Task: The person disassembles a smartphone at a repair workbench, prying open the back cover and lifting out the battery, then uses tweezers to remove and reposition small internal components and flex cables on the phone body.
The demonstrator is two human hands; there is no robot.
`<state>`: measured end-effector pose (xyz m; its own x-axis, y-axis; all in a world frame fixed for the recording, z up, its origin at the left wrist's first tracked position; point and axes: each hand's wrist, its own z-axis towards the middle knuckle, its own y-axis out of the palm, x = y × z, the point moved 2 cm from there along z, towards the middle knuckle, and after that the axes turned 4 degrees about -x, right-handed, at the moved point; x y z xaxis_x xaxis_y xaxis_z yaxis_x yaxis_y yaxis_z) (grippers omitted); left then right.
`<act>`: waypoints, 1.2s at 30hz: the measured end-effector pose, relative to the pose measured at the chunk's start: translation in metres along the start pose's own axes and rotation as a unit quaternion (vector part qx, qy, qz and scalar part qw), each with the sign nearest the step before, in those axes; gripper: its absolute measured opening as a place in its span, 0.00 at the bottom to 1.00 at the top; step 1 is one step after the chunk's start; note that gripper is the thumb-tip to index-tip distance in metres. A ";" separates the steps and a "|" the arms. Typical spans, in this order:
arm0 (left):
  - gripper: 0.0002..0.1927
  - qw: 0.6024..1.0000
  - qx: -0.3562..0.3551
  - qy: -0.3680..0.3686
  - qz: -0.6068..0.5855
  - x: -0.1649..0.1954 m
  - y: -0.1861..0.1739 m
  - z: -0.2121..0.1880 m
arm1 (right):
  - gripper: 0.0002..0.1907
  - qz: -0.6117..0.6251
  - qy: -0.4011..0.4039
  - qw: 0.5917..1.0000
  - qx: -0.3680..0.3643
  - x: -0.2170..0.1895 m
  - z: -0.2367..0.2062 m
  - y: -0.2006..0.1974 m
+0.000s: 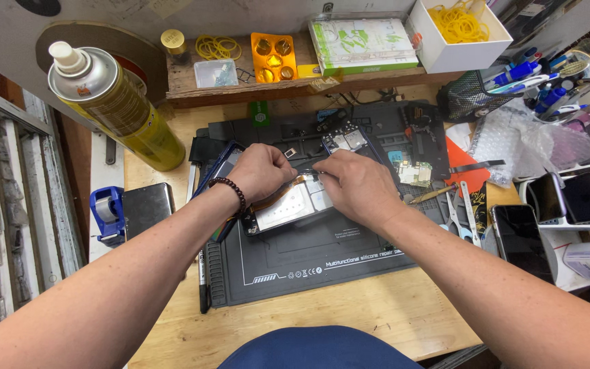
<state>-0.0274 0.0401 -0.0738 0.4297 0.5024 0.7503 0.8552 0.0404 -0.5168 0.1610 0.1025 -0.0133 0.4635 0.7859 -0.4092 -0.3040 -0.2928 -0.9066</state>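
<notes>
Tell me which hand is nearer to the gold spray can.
Left. The left hand rests on the opened phone just right of the spray can, which stands at the mat's far-left corner. The right hand lies farther right, beyond the left hand.

Single head-worn view, looking steeply down from above the person's own forearms, close over the black repair mat [322, 256] at frame centre, facing the wooden shelf [240, 85] along the top edge, wide-angle bending at the edges
</notes>
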 end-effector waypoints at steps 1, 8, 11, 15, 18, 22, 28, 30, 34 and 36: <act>0.11 1.000 -0.005 -0.006 -0.013 0.000 0.000 0.000 | 0.10 0.001 0.004 1.000 -0.005 0.000 -0.001 0.000; 0.07 0.994 -0.020 -0.039 -0.101 -0.004 0.001 0.001 | 0.10 0.000 0.021 1.000 -0.007 -0.003 0.001 -0.001; 0.07 0.995 -0.012 -0.029 -0.095 -0.003 0.002 0.001 | 0.11 0.027 0.046 0.998 0.018 -0.003 0.003 0.000; 0.08 0.998 -0.002 -0.017 -0.056 -0.003 0.002 0.000 | 0.13 0.090 0.131 0.987 0.014 0.003 0.017 0.005; 0.10 0.999 0.017 -0.007 -0.036 -0.001 0.001 -0.002 | 0.12 0.190 0.227 0.954 -0.051 0.012 0.029 0.012; 0.09 0.996 0.007 -0.029 -0.085 0.000 0.001 -0.005 | 0.08 0.309 0.289 0.898 -0.119 0.017 0.046 0.028; 0.08 0.993 0.002 -0.034 -0.112 -0.001 -0.002 -0.006 | 0.06 0.276 0.264 0.915 -0.125 0.020 0.050 0.037; 0.08 0.992 -0.001 -0.035 -0.119 -0.002 -0.002 -0.006 | 0.06 0.259 0.258 0.922 -0.126 0.018 0.050 0.037; 0.08 0.992 -0.012 -0.051 -0.116 -0.005 -0.001 -0.003 | 0.06 0.218 0.245 0.938 -0.116 0.014 0.047 0.034; 0.07 0.990 -0.021 -0.042 -0.133 -0.006 -0.001 -0.001 | 0.06 0.211 0.234 0.943 -0.108 0.011 0.046 0.032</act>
<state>-0.0312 0.0364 -0.0776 0.1646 0.5482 0.8200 0.9466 0.1458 -0.2875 0.1176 0.1270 -0.0424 0.6709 0.2634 -0.6933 -0.3898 -0.6700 -0.6318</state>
